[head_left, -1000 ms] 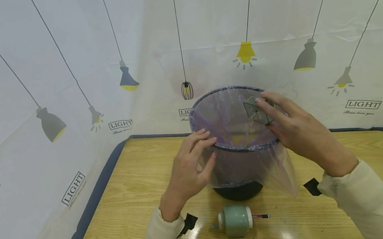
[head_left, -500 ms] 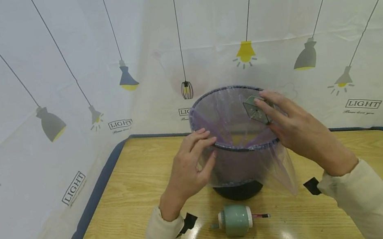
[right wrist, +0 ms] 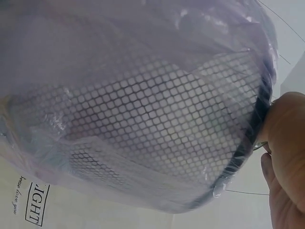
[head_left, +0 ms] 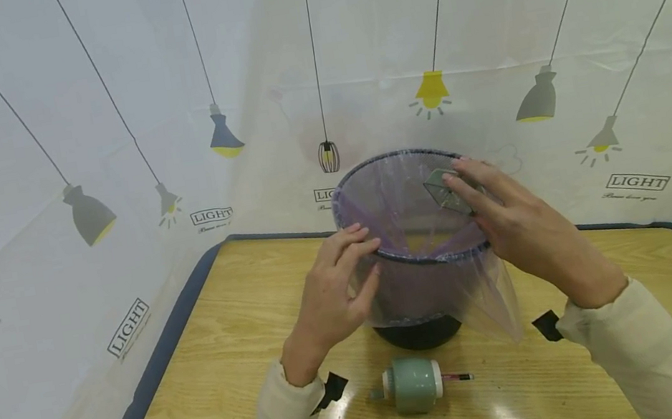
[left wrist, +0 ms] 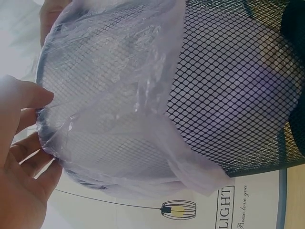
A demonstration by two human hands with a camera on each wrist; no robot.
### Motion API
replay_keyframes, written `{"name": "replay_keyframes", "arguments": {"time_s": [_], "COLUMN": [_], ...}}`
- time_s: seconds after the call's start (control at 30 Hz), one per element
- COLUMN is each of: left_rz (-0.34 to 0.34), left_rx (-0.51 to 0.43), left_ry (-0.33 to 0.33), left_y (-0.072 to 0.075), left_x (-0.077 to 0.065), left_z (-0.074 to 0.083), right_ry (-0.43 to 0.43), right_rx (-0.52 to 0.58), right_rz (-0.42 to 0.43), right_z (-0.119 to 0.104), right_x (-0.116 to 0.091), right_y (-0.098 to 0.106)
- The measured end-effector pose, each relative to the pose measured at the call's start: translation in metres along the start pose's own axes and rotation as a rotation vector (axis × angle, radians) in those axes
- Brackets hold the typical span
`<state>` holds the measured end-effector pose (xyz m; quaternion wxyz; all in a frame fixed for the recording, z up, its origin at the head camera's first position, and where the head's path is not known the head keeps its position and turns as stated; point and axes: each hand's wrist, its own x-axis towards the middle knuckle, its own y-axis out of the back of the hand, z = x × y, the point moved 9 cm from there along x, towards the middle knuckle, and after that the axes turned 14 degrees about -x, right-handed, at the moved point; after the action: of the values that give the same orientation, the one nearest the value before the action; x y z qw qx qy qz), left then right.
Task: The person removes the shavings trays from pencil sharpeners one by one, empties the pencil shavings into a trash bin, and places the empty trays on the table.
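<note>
A black mesh waste bin stands on the table, lined with a thin purple plastic bag folded over its rim. My left hand holds the bin's near-left rim, fingertips over the edge and thumb outside. Above the bin's opening, on the right, my right hand pinches a small clear green hexagonal container, tilted toward the inside. Its contents are too small to tell. In the right wrist view the bag and rim mostly hide the container.
In front of the bin lies a green and white pencil sharpener with a pencil sticking out on its right. Small dark specks dot the wooden table. A lamp-patterned curtain closes off the back and left.
The container in my right hand has shifted slightly up and left and tilted a little more. Pale bits seen at it earlier are hard to make out now. My left hand stays on the rim.
</note>
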<state>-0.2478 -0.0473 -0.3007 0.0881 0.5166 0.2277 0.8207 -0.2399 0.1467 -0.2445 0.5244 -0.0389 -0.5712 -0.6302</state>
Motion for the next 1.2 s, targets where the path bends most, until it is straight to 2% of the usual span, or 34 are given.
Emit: {"name": "replay_keyframes", "arguments": {"time_s": [0.47,0.77,1.0,1.2], "left_rz": [0.000,-0.002,0.001,-0.004], "left_rx": [-0.004,-0.015,-0.018,-0.011], "left_ry": [0.008,0.015,-0.028,-0.039], "left_y": [0.002,0.002,0.002,0.000], "left_x": [0.001,0.000,0.000,-0.002], "left_z": [0.001,0.002,0.005,0.005], "right_ry": [0.066,0.128,0.143,0.132], "right_rx": [-0.023,-0.090,-0.100,-0.090], "right_rz": [0.036,-0.047,-0.038,-0.032], "right_z": [-0.007,-0.015,-0.016,-0.014], "right_x": [0.001,0.001,0.001,0.001], "right_y": [0.002,0.002,0.003,0.003]}}
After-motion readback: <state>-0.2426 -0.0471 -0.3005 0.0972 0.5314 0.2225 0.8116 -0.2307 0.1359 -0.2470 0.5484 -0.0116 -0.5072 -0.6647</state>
